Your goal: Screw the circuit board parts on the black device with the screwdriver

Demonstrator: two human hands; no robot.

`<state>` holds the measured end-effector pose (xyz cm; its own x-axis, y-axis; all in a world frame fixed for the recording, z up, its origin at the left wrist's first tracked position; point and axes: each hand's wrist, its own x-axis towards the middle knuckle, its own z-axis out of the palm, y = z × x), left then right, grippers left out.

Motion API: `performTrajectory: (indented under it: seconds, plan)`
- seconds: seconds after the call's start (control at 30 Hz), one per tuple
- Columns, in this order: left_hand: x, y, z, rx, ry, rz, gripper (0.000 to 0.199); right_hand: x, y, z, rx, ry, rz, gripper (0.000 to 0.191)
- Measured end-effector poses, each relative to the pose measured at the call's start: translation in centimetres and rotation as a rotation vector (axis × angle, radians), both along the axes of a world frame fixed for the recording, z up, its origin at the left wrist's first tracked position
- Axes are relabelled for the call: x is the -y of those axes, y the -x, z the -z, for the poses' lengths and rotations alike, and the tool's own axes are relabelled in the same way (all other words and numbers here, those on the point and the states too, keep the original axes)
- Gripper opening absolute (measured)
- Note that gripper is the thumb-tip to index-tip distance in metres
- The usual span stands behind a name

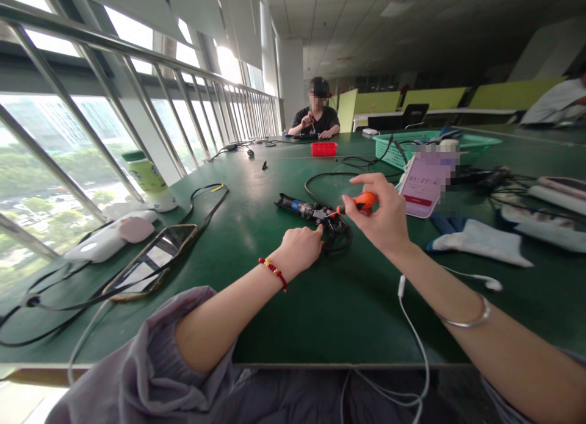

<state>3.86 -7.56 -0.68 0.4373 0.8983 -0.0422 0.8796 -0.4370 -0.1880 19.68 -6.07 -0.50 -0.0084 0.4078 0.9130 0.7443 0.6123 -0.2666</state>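
An opened black tubular device [297, 207] lies on the green table, with a blue section, bare inner parts, thin wires and a black cord. My left hand [301, 248] is closed at its right end, fingers curled and fingertips against it; what lies under them is partly hidden. My right hand [382, 213] pinches the orange handle of a screwdriver [365, 201] between thumb and fingers, some fingers raised. The screwdriver's thin shaft points left and down at the device's exposed parts, near my left fingertips.
A phone with a timer [422, 186] leans against a green basket [389, 149]. Gloves [480, 241] and earphones [492, 283] lie right. Left are another phone [153, 262], black straps and a green cup [149, 180]. Beyond a red tray [323, 149], a person [315, 110] sits opposite.
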Motion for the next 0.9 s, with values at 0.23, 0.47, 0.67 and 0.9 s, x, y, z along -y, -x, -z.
performTrajectory:
  seconds: [0.23,0.47,0.67,0.9]
  plan:
    - [0.7,-0.5,-0.2,-0.019,0.011,-0.027,0.050,0.0,0.0,0.1,-0.032,0.021,-0.037,0.031]
    - [-0.3,0.2,0.2,0.028,0.023,-0.004,0.045,0.0,0.0,0.0,0.005,0.023,0.018,0.014]
    - [-0.6,0.4,0.2,0.063,0.039,0.004,0.043,0.1,0.0,0.1,0.028,-0.050,-0.059,0.033]
    - [-0.3,0.3,0.4,0.070,-0.006,0.001,0.043,0.2,0.0,0.0,0.054,0.009,-0.015,0.017]
